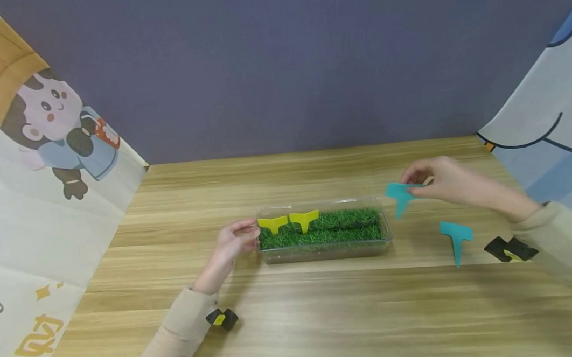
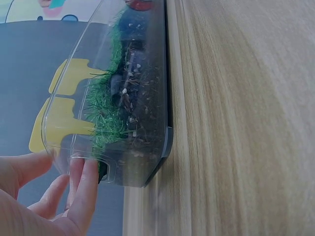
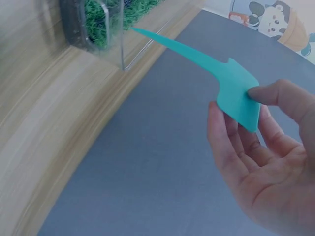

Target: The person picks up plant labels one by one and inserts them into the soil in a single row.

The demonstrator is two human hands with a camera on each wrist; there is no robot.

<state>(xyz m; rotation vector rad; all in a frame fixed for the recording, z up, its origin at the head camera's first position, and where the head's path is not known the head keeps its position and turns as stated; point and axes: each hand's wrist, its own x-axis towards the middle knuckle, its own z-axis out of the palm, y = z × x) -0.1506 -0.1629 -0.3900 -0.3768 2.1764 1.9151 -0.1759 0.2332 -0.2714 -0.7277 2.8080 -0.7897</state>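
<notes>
Soft, fairly even light fills the head view, laying a pale sheen on the wooden table (image 1: 303, 328), fine glints along the clear box (image 1: 325, 253) and faint shadows near the sleeves (image 1: 179, 321), while both wrist views look dimmer and hazier, with table lines bending visibly.

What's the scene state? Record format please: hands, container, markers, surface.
left_hand: fingers touching left end of clear box
right_hand: pinching a teal marker by its wide head
clear box: on table, holding green grass
yellow markers: two, side by side, stems in the grass, left part of box
held marker: right of box, stem not in grass
loose teal marker: one, on table, right of box
table: wood-grain
</notes>
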